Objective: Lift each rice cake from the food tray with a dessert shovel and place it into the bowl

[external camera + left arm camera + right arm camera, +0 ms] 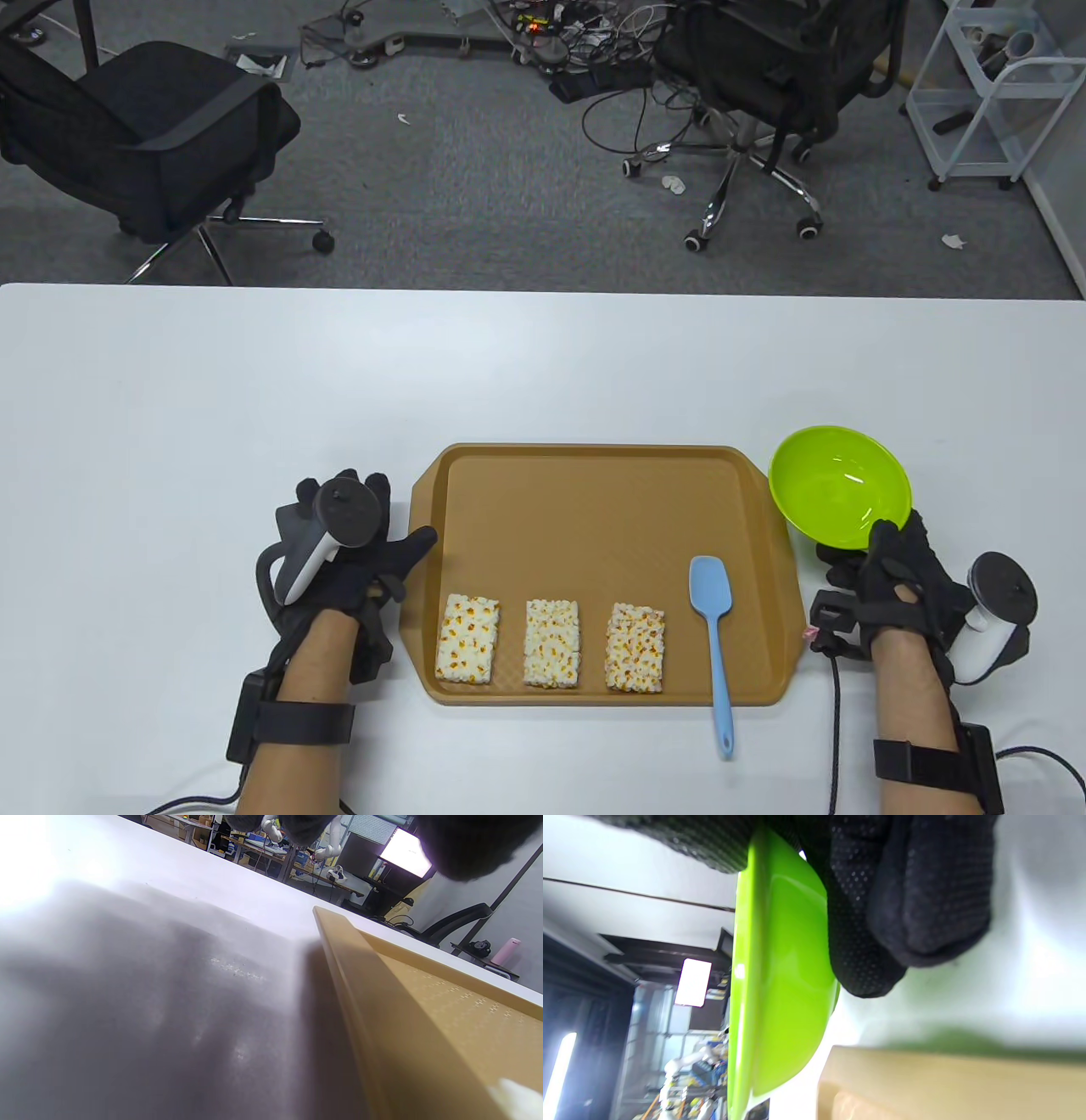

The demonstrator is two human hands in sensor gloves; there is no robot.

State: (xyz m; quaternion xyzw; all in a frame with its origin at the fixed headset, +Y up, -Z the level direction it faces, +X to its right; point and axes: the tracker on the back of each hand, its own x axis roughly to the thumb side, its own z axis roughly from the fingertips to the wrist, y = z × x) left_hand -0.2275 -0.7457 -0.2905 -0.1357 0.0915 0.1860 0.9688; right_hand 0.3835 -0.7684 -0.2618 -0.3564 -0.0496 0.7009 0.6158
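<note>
Three rice cakes (467,638) (551,643) (635,647) lie in a row along the near side of the tan food tray (594,509). The blue dessert shovel (713,624) lies at the tray's right, blade on the tray, handle sticking out over the near rim. The green bowl (838,484) (780,984) stands right of the tray, with nothing in it. My right hand (887,564) grips the bowl's near rim, thumb inside, fingers (916,899) under its outer wall. My left hand (365,552) rests on the table beside the tray's left rim (339,955), holding nothing.
The white table (254,407) spreads wide behind and to the left of the tray. Beyond its far edge stand two office chairs (144,136) (764,76), a cable tangle on the floor and a white cart (993,93) at the back right.
</note>
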